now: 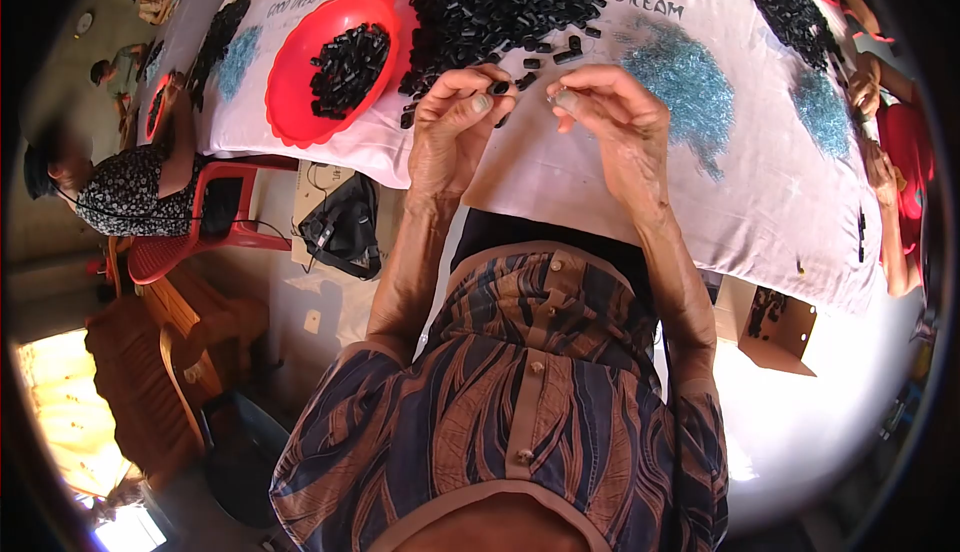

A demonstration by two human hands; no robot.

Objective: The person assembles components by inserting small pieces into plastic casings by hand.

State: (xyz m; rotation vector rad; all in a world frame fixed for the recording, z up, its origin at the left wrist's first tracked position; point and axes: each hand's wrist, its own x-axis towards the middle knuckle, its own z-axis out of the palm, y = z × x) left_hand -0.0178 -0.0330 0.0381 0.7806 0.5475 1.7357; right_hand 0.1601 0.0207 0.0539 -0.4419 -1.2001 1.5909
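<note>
A small black piece [499, 87] sits between the thumb and fingertips of the person's left hand [446, 130], pinched closed on it. Just to its right, apart from it, the right hand [628, 122] has thumb and finger pinched together on a tiny bright bit [550, 99], too small to make out. Beyond the left hand lies a large heap of black pieces [500, 7]; left of it is a red basin [285, 82] holding more. Blue slivers [685, 82] lie right of the right hand on the pale cloth [570, 172].
</note>
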